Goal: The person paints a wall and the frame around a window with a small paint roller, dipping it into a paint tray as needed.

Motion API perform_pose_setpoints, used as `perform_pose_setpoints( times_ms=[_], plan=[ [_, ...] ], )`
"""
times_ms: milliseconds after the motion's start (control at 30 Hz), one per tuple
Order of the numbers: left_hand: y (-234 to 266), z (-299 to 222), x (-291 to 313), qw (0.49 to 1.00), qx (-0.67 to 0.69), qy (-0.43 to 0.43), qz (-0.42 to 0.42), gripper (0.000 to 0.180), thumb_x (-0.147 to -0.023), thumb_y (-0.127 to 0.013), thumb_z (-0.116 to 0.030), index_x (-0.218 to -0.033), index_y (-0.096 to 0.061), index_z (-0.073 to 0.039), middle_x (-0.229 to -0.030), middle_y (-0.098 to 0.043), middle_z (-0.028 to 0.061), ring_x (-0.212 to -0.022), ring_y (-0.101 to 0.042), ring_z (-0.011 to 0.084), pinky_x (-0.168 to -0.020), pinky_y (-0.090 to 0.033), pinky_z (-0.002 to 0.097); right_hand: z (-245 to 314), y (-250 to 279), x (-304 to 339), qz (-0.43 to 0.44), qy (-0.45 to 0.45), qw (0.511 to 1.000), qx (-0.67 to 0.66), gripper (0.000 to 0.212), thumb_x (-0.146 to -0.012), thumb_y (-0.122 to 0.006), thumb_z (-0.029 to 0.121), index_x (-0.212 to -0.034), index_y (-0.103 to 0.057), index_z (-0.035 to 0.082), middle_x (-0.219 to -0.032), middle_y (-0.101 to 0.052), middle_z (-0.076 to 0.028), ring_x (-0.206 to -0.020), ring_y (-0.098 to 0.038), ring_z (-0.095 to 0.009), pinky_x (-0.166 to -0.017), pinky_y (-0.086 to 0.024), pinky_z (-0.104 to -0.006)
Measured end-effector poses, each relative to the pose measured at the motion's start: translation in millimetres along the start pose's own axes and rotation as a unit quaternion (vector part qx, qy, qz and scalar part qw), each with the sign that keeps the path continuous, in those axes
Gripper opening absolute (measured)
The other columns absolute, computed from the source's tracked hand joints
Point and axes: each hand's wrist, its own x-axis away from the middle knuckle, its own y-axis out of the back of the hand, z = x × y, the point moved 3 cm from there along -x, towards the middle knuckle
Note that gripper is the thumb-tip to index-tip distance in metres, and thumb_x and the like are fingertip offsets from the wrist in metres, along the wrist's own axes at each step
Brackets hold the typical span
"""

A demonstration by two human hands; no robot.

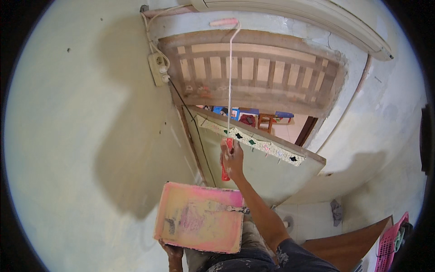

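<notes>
My right hand (232,158) is closed around the red handle of a paint roller (229,86), whose long thin rod reaches up the wall. Its small pinkish roller sleeve lies near the strip of wall between the wooden vent frame (253,97) and the air conditioner; I cannot tell whether it touches. Down at the lower left, my left hand (172,249) grips the near left edge of a paint tray (199,217) smeared with pink and yellowish paint. A dark-stained brush or scraper-like tool lies at the tray's right side, partly behind my right forearm.
An air conditioner (308,18) hangs above the vent. A power strip (157,69) with plugs and a dangling black cable is on the left wall. Below, a door (253,167) with a decorated hook rack stands ajar. At lower right are a brown board (353,242) and a pink basket (390,245).
</notes>
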Motion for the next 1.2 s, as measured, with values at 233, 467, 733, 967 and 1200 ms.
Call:
perform_pose_setpoints(
  times_ms=[233,467,733,967,1200],
  plan=[
    [18.6,1.0,-0.2,1.0,0.025,0.001,-0.017,0.067,-0.087,-0.039,-0.055,-0.139,-0.033,-0.011,-0.139,-0.039,0.0086,-0.126,-0.038,0.0298,-0.104,-0.032,0.049,16.8,-20.0,9.3,0.018,-0.047,0.999,0.012,0.019,-0.093,-0.055,0.025,-0.092,-0.05,0.007,-0.059,-0.048,0.002,-0.044,-0.046,-0.006,-0.037,-0.037,-0.0236],
    [40.4,2.7,0.7,0.998,0.017,0.017,-0.052,0.066,-0.087,-0.039,-0.054,-0.137,-0.035,-0.011,-0.138,-0.04,0.0087,-0.124,-0.039,0.0301,-0.103,-0.033,0.0486,5.9,-41.1,1.1,0.013,-0.003,1.0,0.004,0.019,-0.092,-0.058,0.024,-0.092,-0.05,0.006,-0.056,-0.045,0.002,-0.043,-0.045,-0.007,-0.038,-0.036,-0.0233],
    [32.1,0.4,0.4,0.997,0.034,0.009,-0.075,0.063,-0.089,-0.036,-0.052,-0.135,-0.036,-0.008,-0.135,-0.043,0.0096,-0.123,-0.041,0.0292,-0.103,-0.034,0.0465,7.3,-65.7,16.3,0.0,0.0,1.0,0.017,0.018,-0.091,-0.058,0.024,-0.09,-0.05,0.007,-0.055,-0.045,0.001,-0.04,-0.045,-0.007,-0.036,-0.035,-0.0248],
    [10.3,1.3,-2.9,0.999,0.035,0.006,-0.033,0.062,-0.091,-0.035,-0.05,-0.134,-0.038,-0.006,-0.136,-0.042,0.0095,-0.123,-0.041,0.0278,-0.104,-0.033,0.0441,-14.4,-84.9,0.0,0.014,-0.024,0.999,0.032,0.021,-0.091,-0.058,0.025,-0.084,-0.046,0.008,-0.057,-0.045,0.002,-0.043,-0.046,-0.007,-0.037,-0.037,-0.0247],
    [29.1,-2.6,-3.0,0.997,0.055,-0.004,-0.051,0.058,-0.092,-0.033,-0.047,-0.134,-0.038,-0.007,-0.135,-0.044,0.0091,-0.123,-0.041,0.0273,-0.105,-0.032,0.0443,18.1,-105.9,-1.9,0.041,-0.053,0.997,-0.045,0.024,-0.089,-0.06,0.028,-0.089,-0.05,0.007,-0.061,-0.048,0.0,-0.049,-0.046,-0.01,-0.044,-0.039,-0.0265]
  ],
)
